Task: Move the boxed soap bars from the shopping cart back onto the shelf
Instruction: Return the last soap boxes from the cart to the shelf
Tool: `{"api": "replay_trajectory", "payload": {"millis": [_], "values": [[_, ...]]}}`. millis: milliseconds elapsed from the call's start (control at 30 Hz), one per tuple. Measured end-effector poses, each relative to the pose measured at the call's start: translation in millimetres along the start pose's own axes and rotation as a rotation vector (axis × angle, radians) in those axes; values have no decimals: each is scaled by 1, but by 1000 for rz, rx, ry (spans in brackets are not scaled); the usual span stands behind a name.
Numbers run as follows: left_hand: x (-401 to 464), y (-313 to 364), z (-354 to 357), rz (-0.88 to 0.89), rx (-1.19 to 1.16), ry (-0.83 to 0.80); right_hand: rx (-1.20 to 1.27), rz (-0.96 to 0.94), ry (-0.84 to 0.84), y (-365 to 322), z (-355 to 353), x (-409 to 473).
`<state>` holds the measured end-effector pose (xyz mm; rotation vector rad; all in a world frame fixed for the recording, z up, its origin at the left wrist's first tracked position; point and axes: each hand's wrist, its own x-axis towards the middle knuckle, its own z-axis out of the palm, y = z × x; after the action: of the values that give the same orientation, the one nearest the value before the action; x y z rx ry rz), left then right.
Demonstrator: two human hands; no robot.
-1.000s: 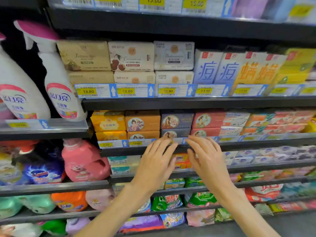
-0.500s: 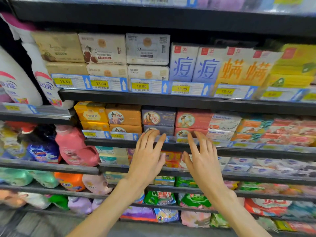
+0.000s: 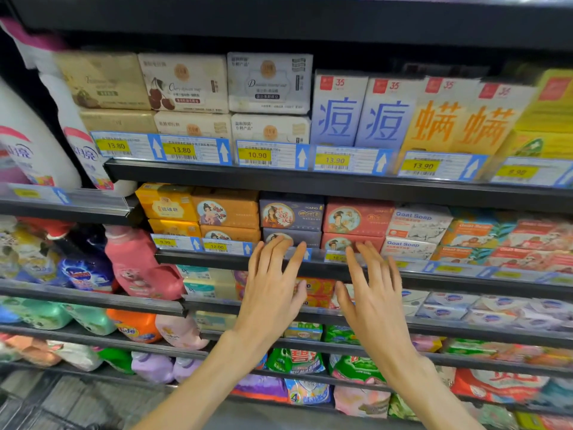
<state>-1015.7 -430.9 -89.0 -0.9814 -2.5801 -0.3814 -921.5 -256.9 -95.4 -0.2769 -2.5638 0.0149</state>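
A: Both hands empty? The left hand (image 3: 273, 293) and right hand (image 3: 372, 302) look spread flat near the shelf edge (image 3: 217, 259).

B: Yes, holding nothing. A careless nudge could topple the stacked purple soap boxes (image 3: 291, 217) just behind.

A: And further up?

B: Price tags (image 3: 257, 155), then 2 cream soap boxes (image 3: 269, 83). No cart visible.

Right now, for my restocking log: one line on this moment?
left hand: open, empty | right hand: open, empty | both before purple soap boxes, red soap boxes
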Motion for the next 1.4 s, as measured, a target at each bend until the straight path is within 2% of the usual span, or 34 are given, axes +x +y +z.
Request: {"api": "replay_trajectory", "payload": {"millis": [133,233,533,733,1100,1267,1400], "values": [[1,4,-3,2,-10,92,44,-9,111,-4,-11,8],[10,5,-8,-9,8,137,11,-19,115,-5,-13,18],[19,4,-6,-21,59,98,-118,25,67,-2,-4,29],[10,1,-1,-49,11,163,-69,30,97,-3,-1,23],[14,-1,-1,-62,52,116,-165,49,90,6,-1,24],[12,-1,-11,-37,-27,195,-16,40,142,-1,-6,25],[15,-9,-31,19,-98,334,118,-103,238,-15,-20,37]]}}
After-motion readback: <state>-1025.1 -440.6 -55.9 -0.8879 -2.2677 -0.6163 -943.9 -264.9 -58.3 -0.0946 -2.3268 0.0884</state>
